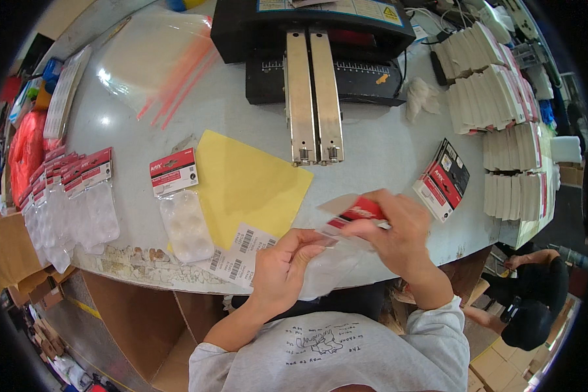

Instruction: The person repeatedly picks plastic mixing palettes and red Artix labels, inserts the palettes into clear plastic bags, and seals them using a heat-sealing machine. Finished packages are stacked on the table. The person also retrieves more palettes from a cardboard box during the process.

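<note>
In front of my chest, both hands work on one clear plastic package. My right hand (398, 235) is closed on a red and white header card (362, 209), slightly smeared by motion. My left hand (284, 264) pinches the edge of the clear plastic bag (326, 271) beside the card; what lies inside is hard to make out. To the left, a finished-looking pack with a white moulded tray (186, 225) and red header (173, 171) lies by a yellow sheet (248, 183). A barcode label sheet (242, 255) sits next to my left hand.
A black machine with two metal bars (313, 98) stands at the back. Clear bags with red strips (157, 59) lie back left, more carded packs (88, 202) at far left. A small card pile (443, 179) and tall card stacks (496, 98) are on the right. Another person (532, 307) is beyond.
</note>
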Demonstrator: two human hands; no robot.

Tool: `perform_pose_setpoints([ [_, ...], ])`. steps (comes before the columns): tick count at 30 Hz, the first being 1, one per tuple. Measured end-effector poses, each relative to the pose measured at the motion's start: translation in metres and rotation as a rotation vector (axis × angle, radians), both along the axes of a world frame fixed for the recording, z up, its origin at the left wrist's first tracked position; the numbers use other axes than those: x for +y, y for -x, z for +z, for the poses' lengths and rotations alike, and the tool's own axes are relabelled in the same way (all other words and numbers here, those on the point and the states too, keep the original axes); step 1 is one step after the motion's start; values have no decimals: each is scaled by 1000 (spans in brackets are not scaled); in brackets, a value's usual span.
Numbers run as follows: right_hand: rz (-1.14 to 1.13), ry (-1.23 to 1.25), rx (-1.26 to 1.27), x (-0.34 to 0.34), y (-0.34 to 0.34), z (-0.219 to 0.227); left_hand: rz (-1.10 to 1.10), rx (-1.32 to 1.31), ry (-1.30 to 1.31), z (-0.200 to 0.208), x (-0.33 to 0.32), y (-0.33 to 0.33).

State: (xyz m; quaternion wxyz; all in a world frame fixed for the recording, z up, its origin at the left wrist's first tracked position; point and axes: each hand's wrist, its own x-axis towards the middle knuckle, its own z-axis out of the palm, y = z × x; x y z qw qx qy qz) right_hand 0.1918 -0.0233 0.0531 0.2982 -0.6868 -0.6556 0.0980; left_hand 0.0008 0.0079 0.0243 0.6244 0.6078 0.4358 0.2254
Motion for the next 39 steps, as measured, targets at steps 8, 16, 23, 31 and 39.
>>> perform_pose_setpoints([
  [8,143,-63,36,1,-1,-19,13,43,-29,-2,1,4],
  [16,148,-22,107,7,-7,-23,45,83,-222,-13,-4,3],
  [23,-149,649,1125,-23,-19,-29,362,-81,-58,-33,-2,4],
  [31,-202,483,1413,-12,-3,-36,340,44,-102,-24,15,-5],
  [39,-248,339,1461,-1,4,-63,379,-14,-93,-29,31,-14],
])
